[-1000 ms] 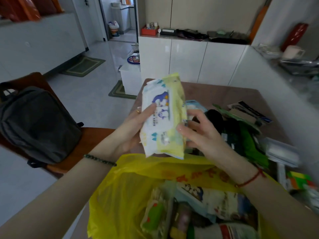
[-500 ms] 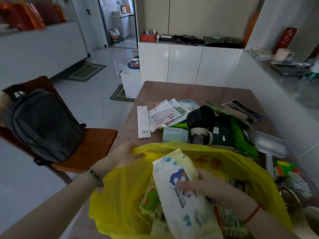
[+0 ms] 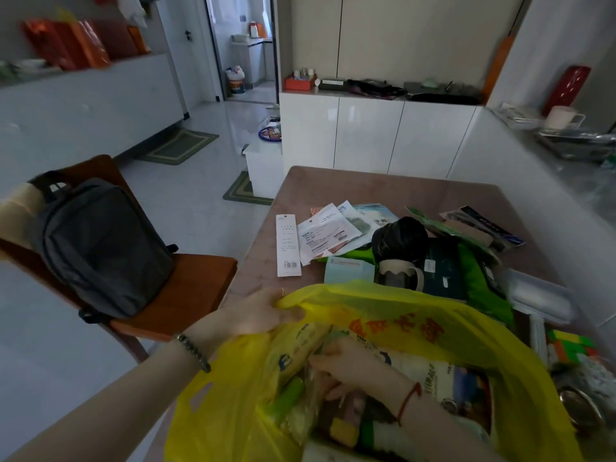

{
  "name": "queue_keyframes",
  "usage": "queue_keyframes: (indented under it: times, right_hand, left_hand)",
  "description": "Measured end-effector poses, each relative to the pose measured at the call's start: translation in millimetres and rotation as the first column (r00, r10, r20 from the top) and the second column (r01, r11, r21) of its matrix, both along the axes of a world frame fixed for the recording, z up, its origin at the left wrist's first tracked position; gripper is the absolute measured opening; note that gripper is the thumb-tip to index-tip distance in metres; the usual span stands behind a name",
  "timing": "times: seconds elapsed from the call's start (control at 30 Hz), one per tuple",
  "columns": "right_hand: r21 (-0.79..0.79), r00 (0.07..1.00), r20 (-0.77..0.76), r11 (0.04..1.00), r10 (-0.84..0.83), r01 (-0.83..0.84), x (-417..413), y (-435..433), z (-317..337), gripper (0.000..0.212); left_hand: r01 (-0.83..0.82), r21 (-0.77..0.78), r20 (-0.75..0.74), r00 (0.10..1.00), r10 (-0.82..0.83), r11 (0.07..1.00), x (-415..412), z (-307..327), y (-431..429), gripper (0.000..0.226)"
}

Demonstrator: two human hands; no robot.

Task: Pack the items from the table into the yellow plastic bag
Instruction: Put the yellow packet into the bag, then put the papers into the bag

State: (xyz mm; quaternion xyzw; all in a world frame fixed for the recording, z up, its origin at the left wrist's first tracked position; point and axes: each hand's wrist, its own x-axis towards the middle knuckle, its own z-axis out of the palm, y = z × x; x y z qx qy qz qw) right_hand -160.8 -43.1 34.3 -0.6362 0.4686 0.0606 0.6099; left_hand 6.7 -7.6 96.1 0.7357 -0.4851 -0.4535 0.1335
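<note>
The yellow plastic bag (image 3: 466, 331) stands open at the near edge of the brown table (image 3: 366, 188). My left hand (image 3: 263, 315) grips the bag's left rim and holds it open. Inside the bag, my right hand (image 3: 350, 365) has its fingers on the wet wipes pack (image 3: 300, 345), which lies against the bag's left wall among other packets. Behind the bag on the table lie a white strip label (image 3: 288, 248), paper packets (image 3: 326, 231), a light blue box (image 3: 348, 270), a mug (image 3: 400, 275), a black bundle (image 3: 400, 238) and a green bag (image 3: 476, 278).
A wooden chair (image 3: 200, 285) with a grey backpack (image 3: 100, 245) stands left of the table. To the right of the bag sit a clear plastic box (image 3: 536, 295) and a colourful cube (image 3: 570, 348). White cabinets (image 3: 366, 135) line the far wall.
The wipes pack went from held up over the table in both hands down into the bag. My left hand moved to the bag's rim; my right hand followed the pack deeper inside.
</note>
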Motion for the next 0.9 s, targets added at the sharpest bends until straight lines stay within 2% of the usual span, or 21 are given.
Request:
queue_keyframes:
  times: [0.07,0.13,0.2,0.27,0.33,0.4,0.53,0.63,0.7,0.8,0.9]
  right_hand:
    - [0.003,0.987,-0.033,0.988,0.156,-0.156,-8.4,-9.5,17.9,0.034]
    - [0.072,0.956,0.056,0.954,0.287,-0.291,-17.0,-24.0,42.1,0.034]
    - [0.085,0.945,0.185,0.954,0.27,-0.289,-22.0,-42.4,68.3,0.029]
    - [0.019,0.959,0.27,0.996,0.084,-0.093,-16.9,-67.0,83.9,0.025]
    - [-0.014,0.925,0.336,0.981,-0.175,0.191,-5.9,-98.8,85.7,0.028]
    - [0.0,0.852,0.384,0.923,-0.356,0.386,8.1,-130.1,79.6,0.035]
    - [-0.049,0.799,0.366,0.848,-0.476,0.528,36.1,-184.8,59.4,0.038]
    - [-0.228,0.832,0.271,0.808,-0.483,0.543,61.6,-227.0,38.2,0.052]
    - [-0.388,0.88,0.154,0.792,-0.449,0.472,75.7,-251.7,25.7,0.061]
    - [-0.561,0.935,-0.055,0.786,-0.35,0.261,89.2,-281.8,6.7,0.067]
    - [-0.626,0.886,-0.362,0.78,-0.291,0.0,96.5,-307.4,-14.1,0.087]
  left_hand:
    - [0.046,0.069,0.043,0.998,-0.049,0.997,8.6,-2.3,2.9,0.059]
    - [0.079,0.109,0.038,0.996,-0.084,0.991,18.5,-1.8,2.7,0.072]
    - [0.08,0.128,0.014,0.997,-0.082,0.989,28.3,2.6,-2.8,0.083]
    - [0.029,0.116,-0.048,0.999,-0.024,0.993,39.2,6.8,-13.2,0.091]
    - [-0.079,0.046,-0.134,0.987,0.085,0.996,46.6,9.3,-27.0,0.071]
    - [-0.219,-0.021,-0.223,0.952,0.209,0.975,54.4,5.8,-46.8,0.05]
    - [-0.359,-0.038,-0.288,0.898,0.334,0.932,64.0,-12.2,-89.5,0.052]
    - [-0.427,-0.014,-0.288,0.868,0.406,0.904,71.7,-39.9,-123.1,0.056]
    - [-0.463,-0.031,-0.283,0.854,0.437,0.886,76.3,-57.8,-144.7,0.058]
    - [-0.514,-0.047,-0.233,0.839,0.491,0.856,82.4,-81.1,-171.0,0.054]
    - [-0.5,-0.05,-0.268,0.841,0.471,0.865,85.2,-105.0,-186.1,0.052]
